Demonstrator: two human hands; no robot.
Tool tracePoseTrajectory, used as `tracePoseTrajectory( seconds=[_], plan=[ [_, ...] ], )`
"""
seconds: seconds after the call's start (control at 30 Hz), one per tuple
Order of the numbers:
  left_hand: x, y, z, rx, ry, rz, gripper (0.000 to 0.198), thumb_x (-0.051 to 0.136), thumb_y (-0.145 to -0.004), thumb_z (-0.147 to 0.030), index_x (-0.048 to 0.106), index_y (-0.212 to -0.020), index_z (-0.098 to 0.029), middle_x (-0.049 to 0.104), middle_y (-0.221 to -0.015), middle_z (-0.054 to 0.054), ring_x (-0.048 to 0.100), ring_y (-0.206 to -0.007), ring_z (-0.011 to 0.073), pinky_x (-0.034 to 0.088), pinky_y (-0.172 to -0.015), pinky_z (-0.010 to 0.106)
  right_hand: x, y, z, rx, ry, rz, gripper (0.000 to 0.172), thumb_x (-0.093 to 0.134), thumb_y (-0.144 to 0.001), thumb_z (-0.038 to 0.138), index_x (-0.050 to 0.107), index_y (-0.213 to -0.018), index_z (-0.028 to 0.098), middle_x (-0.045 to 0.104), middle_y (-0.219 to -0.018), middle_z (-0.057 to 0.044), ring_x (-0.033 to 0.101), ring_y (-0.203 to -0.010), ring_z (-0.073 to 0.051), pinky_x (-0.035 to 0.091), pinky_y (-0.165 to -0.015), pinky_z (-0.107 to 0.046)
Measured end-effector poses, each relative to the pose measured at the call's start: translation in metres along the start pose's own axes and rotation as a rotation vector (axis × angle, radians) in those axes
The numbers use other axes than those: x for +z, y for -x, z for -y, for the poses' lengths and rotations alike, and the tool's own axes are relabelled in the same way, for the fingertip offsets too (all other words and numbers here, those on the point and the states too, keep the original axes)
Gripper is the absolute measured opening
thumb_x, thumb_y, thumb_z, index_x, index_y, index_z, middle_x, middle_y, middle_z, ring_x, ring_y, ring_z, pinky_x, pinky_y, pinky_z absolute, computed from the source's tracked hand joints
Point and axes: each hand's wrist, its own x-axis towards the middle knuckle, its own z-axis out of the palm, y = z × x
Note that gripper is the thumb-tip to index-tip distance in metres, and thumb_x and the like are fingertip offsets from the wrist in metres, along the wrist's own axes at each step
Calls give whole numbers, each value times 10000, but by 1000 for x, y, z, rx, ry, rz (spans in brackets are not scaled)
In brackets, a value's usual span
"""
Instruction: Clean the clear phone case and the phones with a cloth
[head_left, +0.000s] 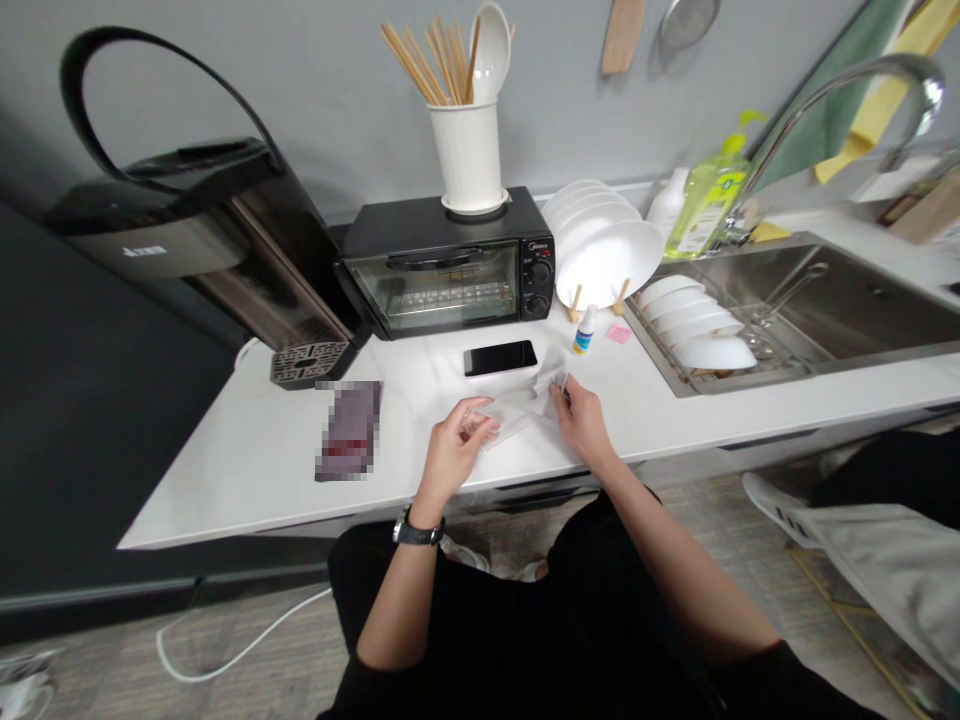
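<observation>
The clear plastic piece (521, 408) is stretched between the two hands, above the white counter (225, 480), close to its front edge. The left hand (456, 440) has its thumb and fingers closed on the left end. The right hand (585, 415) pinches the crumpled right end. Whether the plastic touches the surface, I cannot tell. The phone (500, 358) lies just behind it, farther from the front edge.

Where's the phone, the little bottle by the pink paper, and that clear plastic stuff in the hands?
Smartphone (500, 359): head view, on its dark screen.
Little bottle (583, 336): head view, on its label.
Clear plastic (517, 406): head view, on its middle stretch.
</observation>
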Motion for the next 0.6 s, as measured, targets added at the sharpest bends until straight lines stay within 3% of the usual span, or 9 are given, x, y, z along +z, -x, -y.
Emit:
tracePoseTrajectory(
  seconds=[0.1,0.3,0.43,0.6],
  plan=[
    [-1,0,0,1,0,11,367,691,-953,-401,653,-1271,-222,788,-883,14,747,-731,164,574,-733,274,1,-1,-2,15,31,-4,504,405,-1041,586,371,-650,270,433,-498,7,424,-490,-174,246,-571,-322],
    [0,0,-2,3,7,9,363,696,-957,-412,645,-1265,-225,788,-902,17,752,-745,167,573,-739,276,2,-2,-1,-6,45,3,404,378,-1039,562,435,-770,267,496,-582,8,433,-520,-178,272,-578,-306],
    [-1,2,-4,3,25,25,357,700,-954,-401,663,-1259,-218,778,-866,16,742,-740,166,565,-720,267,-1,-1,0,30,64,-14,463,397,-1047,589,405,-713,269,447,-525,19,417,-500,-173,257,-563,-307],
    [-2,3,-6,21,68,55,365,682,-971,-411,666,-1266,-196,772,-848,25,728,-739,163,560,-719,262,-2,0,0,7,86,5,456,366,-1048,588,467,-753,256,503,-567,3,446,-519,-171,283,-576,-299]
  ],
)
